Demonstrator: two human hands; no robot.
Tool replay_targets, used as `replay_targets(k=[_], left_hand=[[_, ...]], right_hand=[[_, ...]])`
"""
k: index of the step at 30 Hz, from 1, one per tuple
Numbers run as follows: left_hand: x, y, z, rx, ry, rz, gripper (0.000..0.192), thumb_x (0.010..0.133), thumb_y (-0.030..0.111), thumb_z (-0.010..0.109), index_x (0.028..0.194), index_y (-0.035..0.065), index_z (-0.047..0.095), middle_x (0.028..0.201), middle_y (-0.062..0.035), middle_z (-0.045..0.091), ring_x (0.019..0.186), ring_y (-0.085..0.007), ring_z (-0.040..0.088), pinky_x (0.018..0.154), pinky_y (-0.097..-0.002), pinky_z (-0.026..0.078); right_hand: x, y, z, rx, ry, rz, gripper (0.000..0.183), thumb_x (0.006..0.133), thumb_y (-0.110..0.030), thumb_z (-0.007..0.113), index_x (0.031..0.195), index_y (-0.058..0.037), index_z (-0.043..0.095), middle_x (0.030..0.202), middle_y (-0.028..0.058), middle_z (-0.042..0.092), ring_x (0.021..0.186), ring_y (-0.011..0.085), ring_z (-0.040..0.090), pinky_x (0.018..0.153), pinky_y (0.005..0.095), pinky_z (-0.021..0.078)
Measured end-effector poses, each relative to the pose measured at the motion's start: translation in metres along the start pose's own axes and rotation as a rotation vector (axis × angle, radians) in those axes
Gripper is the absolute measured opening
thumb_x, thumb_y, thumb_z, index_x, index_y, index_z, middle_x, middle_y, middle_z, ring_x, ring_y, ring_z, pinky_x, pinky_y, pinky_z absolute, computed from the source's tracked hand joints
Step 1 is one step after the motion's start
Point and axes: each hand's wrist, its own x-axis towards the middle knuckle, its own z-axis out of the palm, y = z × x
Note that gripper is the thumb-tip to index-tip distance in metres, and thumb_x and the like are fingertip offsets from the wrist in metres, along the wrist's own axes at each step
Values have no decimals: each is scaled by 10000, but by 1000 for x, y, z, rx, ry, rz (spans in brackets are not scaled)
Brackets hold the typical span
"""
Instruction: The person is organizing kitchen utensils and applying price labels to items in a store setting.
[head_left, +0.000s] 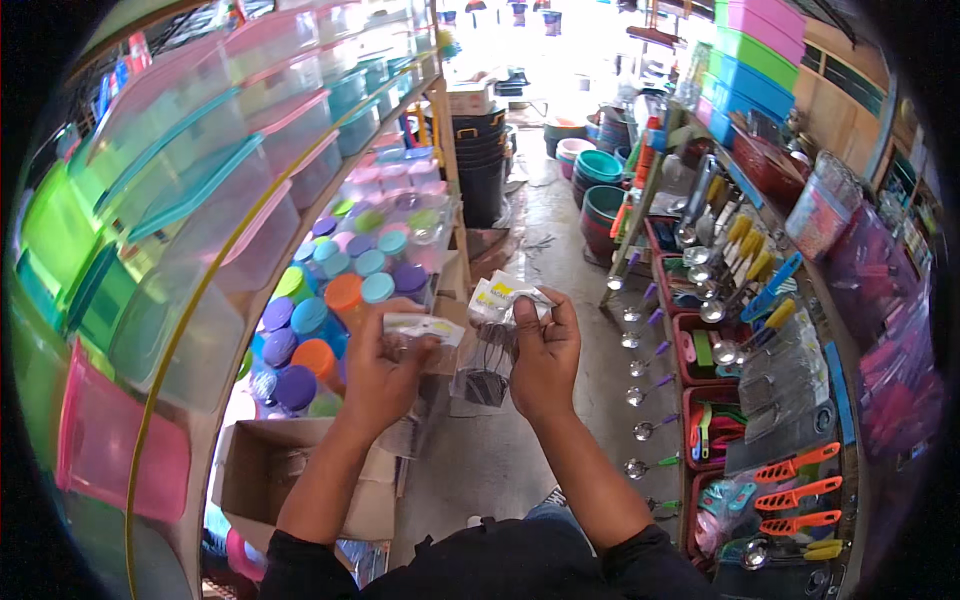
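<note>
My left hand (390, 367) grips a clear plastic packet (427, 330) by its pale header, with the thumb on top. What the packet holds is blurred and partly covered by the fingers. In my right hand (544, 352) are clear packets (484, 367) with white and yellow printed headers, pinched between thumb and fingers. Dark, thin-stemmed items show through the plastic of the front one. Both hands are raised in front of my chest above the aisle floor, close together but apart. Below my left forearm stands an open cardboard box (262, 457).
On the left, shelves carry translucent storage boxes (202, 180) above lidded plastic jars (315, 322). A rack on the right bears hanging ladles (636, 394), red baskets (712, 345) of utensils and orange-handled knives (799, 491). Stacked tubs (600, 169) and black bins (480, 165) flank the concrete aisle (547, 240).
</note>
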Motion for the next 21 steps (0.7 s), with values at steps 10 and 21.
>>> replay_targets(k=[10,21], left_hand=[[-2,11,14,57,-257,-297,254,843,205,746,996,18,664,834,-18,668,751,-78,580,684,-264,474],[-95,-4,-138,256,132,-614,280,884,262,696,986,9,631,807,3,623,729,-78,524,681,-281,462]], right_hand=[[0,-3,12,228,31,184,199,972,-133,559,1129,-41,478,984,96,641,871,174,650,753,327,563],[-79,104,111,290,-213,561,147,974,-122,552,1105,-75,503,974,76,635,873,135,635,679,317,561]])
